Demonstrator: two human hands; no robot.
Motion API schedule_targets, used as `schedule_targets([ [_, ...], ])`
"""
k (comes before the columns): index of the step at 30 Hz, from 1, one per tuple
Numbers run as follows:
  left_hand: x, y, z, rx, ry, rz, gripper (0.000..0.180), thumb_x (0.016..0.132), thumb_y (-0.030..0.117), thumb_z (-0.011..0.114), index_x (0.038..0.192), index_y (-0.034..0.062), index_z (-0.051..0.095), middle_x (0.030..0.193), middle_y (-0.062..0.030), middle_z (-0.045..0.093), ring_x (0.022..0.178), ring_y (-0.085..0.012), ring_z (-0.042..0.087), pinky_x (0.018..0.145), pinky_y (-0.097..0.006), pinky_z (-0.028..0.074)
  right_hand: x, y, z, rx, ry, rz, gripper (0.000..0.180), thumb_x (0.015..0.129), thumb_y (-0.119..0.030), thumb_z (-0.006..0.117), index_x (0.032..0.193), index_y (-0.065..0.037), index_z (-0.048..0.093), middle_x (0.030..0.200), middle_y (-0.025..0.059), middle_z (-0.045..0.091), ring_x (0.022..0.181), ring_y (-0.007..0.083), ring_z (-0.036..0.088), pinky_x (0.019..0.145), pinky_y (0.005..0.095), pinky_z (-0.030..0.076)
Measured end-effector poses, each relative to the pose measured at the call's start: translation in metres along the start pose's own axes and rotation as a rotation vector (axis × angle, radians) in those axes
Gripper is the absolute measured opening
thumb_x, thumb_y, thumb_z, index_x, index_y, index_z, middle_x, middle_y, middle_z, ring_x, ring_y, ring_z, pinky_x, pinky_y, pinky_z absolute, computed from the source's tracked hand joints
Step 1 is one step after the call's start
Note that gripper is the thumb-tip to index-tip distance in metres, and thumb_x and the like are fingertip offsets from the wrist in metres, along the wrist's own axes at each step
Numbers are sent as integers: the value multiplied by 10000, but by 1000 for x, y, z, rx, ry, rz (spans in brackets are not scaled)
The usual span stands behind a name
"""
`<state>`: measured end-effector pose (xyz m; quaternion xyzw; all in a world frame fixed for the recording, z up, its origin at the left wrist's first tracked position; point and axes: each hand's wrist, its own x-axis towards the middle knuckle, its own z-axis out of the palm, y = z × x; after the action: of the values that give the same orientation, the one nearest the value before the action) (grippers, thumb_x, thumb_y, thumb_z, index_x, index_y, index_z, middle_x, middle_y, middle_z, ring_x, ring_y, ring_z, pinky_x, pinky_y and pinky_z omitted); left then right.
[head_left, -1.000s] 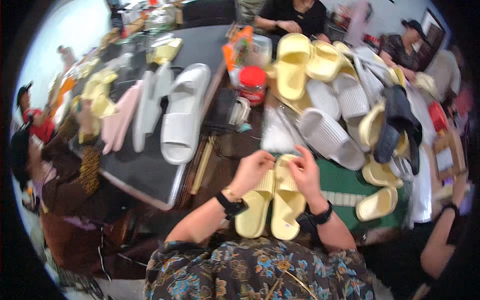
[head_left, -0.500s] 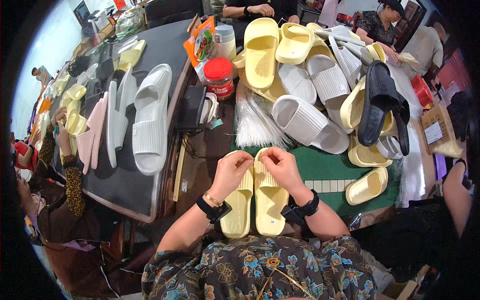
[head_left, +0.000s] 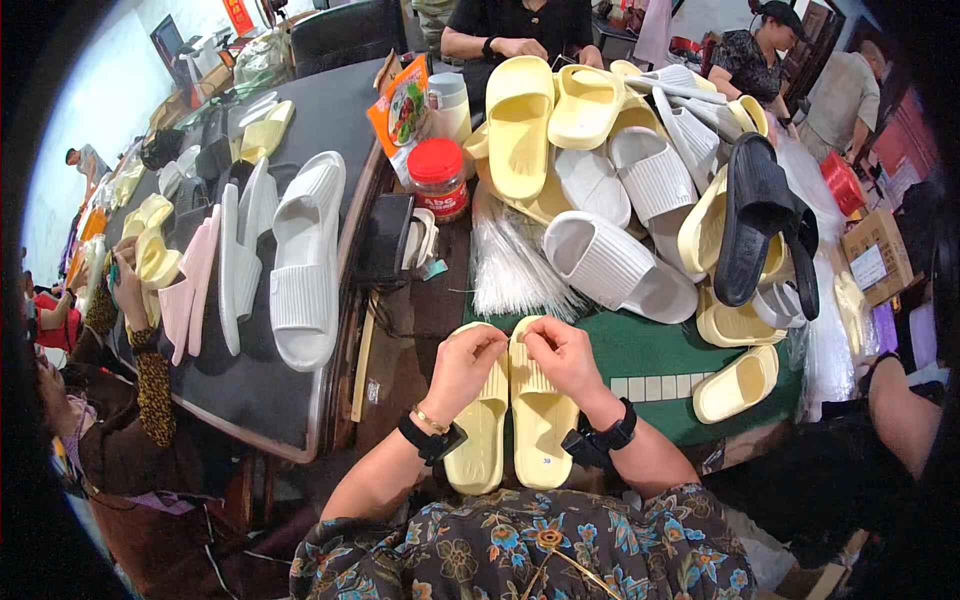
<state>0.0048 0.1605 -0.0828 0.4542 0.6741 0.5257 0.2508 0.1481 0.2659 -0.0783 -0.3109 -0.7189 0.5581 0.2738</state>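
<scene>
Head view: hands (head_left: 515, 360) apparently pinch yellow slippers (head_left: 512, 425).

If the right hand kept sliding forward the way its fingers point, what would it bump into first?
Probably the bundle of thin white plastic strands lying just beyond the pair of pale yellow foam slippers that the right hand grips; depth is hard to judge in this view.

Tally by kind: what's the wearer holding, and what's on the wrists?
yellow slides: 2
black wristbands: 2
gold bracelet: 1
Total: 5
</scene>
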Motion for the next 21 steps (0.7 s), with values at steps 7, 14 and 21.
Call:
schedule_targets([
  [7, 3, 3, -1, 66, -1, 72, 83, 835, 33, 649, 906, -10, 657, 778, -107, 654, 676, -200, 641, 628, -294, 503, 2, 2, 1, 51, -21, -31, 116, 877, -95, 579, 874, 15, 617, 696, 32, 564, 637, 56, 474, 565, 244, 413],
  [14, 4, -1, -4, 107, 17, 79, 96, 829, 57, 653, 910, 7, 669, 781, -125, 660, 687, -236, 651, 632, -318, 505, 6, -1, 5, 3, -30, -65, 122, 865, -104, 592, 868, 16, 611, 682, 77, 573, 631, 89, 513, 579, 271, 435],
  [21, -2, -5, 5, 118, -15, 124, 117, 830, 114, 649, 907, 27, 666, 815, -126, 658, 732, -244, 654, 665, -332, 512, 1, 11, 1, -80, -67, -100, 127, 822, -100, 629, 843, 24, 649, 633, 94, 581, 593, 87, 520, 561, 273, 443],
])
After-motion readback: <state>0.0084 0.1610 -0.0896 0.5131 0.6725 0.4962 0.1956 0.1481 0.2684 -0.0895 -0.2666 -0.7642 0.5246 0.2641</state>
